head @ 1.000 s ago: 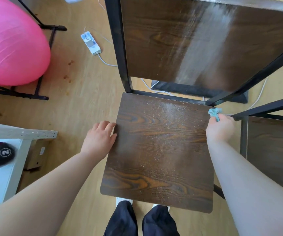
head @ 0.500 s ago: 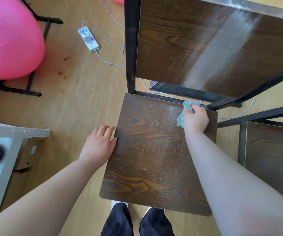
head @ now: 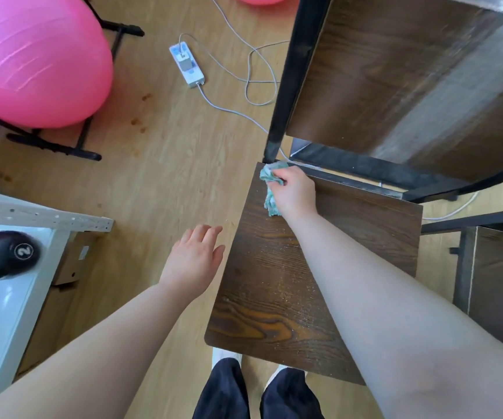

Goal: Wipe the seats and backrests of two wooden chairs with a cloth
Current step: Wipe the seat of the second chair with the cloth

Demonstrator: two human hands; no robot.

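A dark wooden chair seat (head: 274, 282) with a black metal frame lies below me, speckled with pale dust. Its backrest (head: 395, 80) rises at the top right, with a pale streak across it. My right hand (head: 294, 190) presses a crumpled teal cloth (head: 269, 189) onto the seat's back left corner, beside the black frame post (head: 286, 86). Off the seat's left edge, my left hand (head: 194, 260) hovers with fingers spread, holding nothing. A second wooden chair's seat (head: 501, 282) shows at the right edge.
A pink exercise ball (head: 32, 58) on a black stand sits at the top left. On the wooden floor lie a white power strip (head: 186, 63) and its cables. A white table (head: 11, 297) with a black object stands at the left. My dark trouser legs (head: 256, 391) are below.
My right hand has swept the cloth from the seat's back right corner across to the back left corner. My left hand has come off the seat's left edge.
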